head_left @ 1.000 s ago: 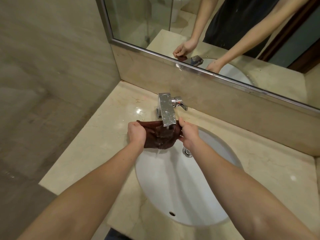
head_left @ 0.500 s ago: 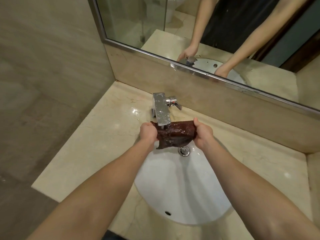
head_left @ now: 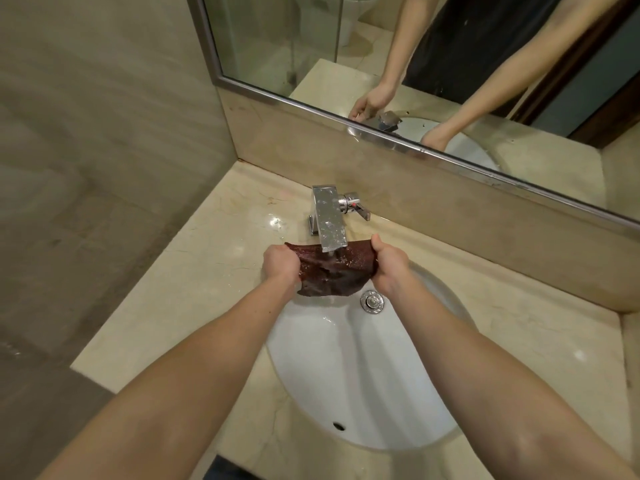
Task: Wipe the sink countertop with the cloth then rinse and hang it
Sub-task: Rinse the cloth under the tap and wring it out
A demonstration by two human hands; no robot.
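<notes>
A wet dark brown cloth [head_left: 332,271] hangs stretched between my two hands, right under the spout of the chrome faucet [head_left: 328,221]. My left hand [head_left: 280,264] grips its left end and my right hand [head_left: 389,266] grips its right end. Water runs from the spout onto the cloth. Below lies the white oval sink [head_left: 363,368] with its metal drain plug [head_left: 372,301], set into the beige marble countertop [head_left: 194,282].
A framed mirror [head_left: 398,64] runs along the back wall above a marble backsplash [head_left: 450,216] and reflects my arms. A tiled wall closes off the left side. The faucet lever [head_left: 356,207] sticks out to the right. The countertop's left edge drops off near my left forearm.
The view has shifted slightly. My hands still hold the cloth spread under the running faucet, now a little closer together than half a second ago.
</notes>
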